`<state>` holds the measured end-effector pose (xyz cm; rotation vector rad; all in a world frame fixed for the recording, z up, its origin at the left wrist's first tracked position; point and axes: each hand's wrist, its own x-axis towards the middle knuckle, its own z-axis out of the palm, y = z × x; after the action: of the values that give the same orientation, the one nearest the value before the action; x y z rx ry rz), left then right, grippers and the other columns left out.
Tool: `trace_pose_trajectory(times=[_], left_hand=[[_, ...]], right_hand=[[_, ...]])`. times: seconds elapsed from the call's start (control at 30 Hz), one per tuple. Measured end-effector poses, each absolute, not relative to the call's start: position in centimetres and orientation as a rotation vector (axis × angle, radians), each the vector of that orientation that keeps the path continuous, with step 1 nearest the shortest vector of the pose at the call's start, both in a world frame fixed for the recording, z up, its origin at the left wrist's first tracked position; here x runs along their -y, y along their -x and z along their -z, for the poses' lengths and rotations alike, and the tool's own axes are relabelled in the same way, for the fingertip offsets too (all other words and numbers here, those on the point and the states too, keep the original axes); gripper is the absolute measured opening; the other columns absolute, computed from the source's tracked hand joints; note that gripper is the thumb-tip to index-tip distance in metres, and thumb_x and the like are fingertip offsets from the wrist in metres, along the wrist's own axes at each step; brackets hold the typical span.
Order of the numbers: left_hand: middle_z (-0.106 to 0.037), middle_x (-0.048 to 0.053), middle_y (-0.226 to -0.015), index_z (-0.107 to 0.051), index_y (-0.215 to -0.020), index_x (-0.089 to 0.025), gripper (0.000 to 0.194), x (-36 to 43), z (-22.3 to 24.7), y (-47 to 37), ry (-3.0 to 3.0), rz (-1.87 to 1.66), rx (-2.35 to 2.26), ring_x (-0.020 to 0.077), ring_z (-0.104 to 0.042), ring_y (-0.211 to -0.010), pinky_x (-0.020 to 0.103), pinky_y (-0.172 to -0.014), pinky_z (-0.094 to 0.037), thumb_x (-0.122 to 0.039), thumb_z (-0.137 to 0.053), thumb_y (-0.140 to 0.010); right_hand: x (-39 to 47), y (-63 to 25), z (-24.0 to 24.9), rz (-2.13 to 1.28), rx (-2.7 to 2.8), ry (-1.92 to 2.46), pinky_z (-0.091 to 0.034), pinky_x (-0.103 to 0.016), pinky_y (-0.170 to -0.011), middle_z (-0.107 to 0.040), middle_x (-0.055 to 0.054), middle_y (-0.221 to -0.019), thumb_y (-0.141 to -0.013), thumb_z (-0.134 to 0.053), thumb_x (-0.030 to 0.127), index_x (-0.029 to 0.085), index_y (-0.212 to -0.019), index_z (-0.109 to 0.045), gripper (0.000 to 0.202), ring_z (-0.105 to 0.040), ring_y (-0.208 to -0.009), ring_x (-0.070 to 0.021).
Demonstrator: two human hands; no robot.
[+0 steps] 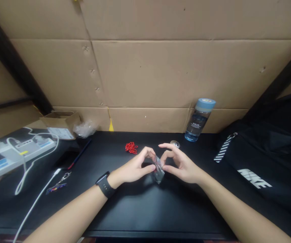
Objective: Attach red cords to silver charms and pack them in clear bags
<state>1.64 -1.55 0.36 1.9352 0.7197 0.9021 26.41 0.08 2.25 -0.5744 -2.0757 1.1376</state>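
Clear plastic packet: between both hands, just above the table; its contents are too blurred to tell.
Left hand: thumb and curled fingers clamp the packet's left side.
Right hand: thumb and forefinger pinch its right edge, another finger raised apart.
Red looped cord bundle: lies beyond the left hand, apart from it.
Round, shiny, clear-looking piece: lies just beyond the right hand, which could nudge it if it swings outward.
Blue-capped clear bottle: leans against the brown cardboard wall; a bump at its base could slide it over.
Main risk: uneven pulling could split the thin, slippery film suddenly, spilling anything small inside.
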Motion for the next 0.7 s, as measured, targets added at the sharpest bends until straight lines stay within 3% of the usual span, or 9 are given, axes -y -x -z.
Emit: trace_pose_trajectory(times=[0.13,0.37,0.43,0.53,0.7], left_hand=[[-0.068,0.009,-0.121,-0.036,-0.144,-0.027,0.051,2.05,-0.82,-1.74,-1.884,-0.818,-0.694,0.0231,-0.065,-0.117,0.042,-0.105,-0.045,-0.027,-0.062,-0.100],[-0.073,0.006,-0.110,-0.040,-0.146,-0.025,0.063,1.85,-0.95,-1.63,-1.910,-0.849,-0.704,0.0226,-0.067,-0.114,0.041,-0.108,-0.043,-0.026,-0.073,-0.093],[-0.073,0.006,-0.112,-0.051,-0.141,-0.024,0.057,1.77,-0.89,-1.71,-1.967,-0.828,-0.736,0.0227,-0.067,-0.111,0.039,-0.105,-0.045,-0.029,-0.076,-0.090],[-0.074,0.005,-0.108,-0.070,-0.117,-0.022,0.033,1.75,-0.74,-1.93,-2.059,-0.769,-0.772,0.0225,-0.068,-0.102,0.035,-0.097,-0.049,-0.033,-0.080,-0.087],[-0.075,0.005,-0.105,-0.074,-0.105,-0.019,0.021,1.55,-0.31,-2.15,-2.027,-0.809,-0.816,0.0211,-0.068,-0.097,0.032,-0.091,-0.051,-0.032,-0.078,-0.088]], right_hand=[[0.05,-26.74,-2.60,-1.215,2.045,0.557,-0.051,-0.041,-0.097,-0.067,-0.002,-0.093,-0.094,-0.071,0.029,0.029,-0.149,-0.038,0.064,-0.067,-0.093,-0.0196],[-0.71,-27.08,-2.39,-1.244,2.018,0.583,-0.051,-0.040,-0.093,-0.066,-0.002,-0.092,-0.093,-0.072,0.030,0.027,-0.149,-0.038,0.065,-0.066,-0.091,-0.0195],[-0.61,-27.09,-2.53,-1.234,2.032,0.578,-0.051,-0.039,-0.094,-0.066,-0.002,-0.093,-0.094,-0.071,0.029,0.027,-0.147,-0.040,0.062,-0.066,-0.092,-0.0191],[-0.26,-27.03,-2.88,-1.198,2.075,0.571,-0.051,-0.039,-0.094,-0.066,-0.002,-0.093,-0.094,-0.069,0.027,0.027,-0.147,-0.041,0.059,-0.065,-0.092,-0.0187],[-0.19,-26.80,-3.08,-1.062,2.081,0.621,-0.050,-0.039,-0.094,-0.067,-0.002,-0.093,-0.095,-0.068,0.026,0.028,-0.144,-0.044,0.055,-0.064,-0.090,-0.0188]])
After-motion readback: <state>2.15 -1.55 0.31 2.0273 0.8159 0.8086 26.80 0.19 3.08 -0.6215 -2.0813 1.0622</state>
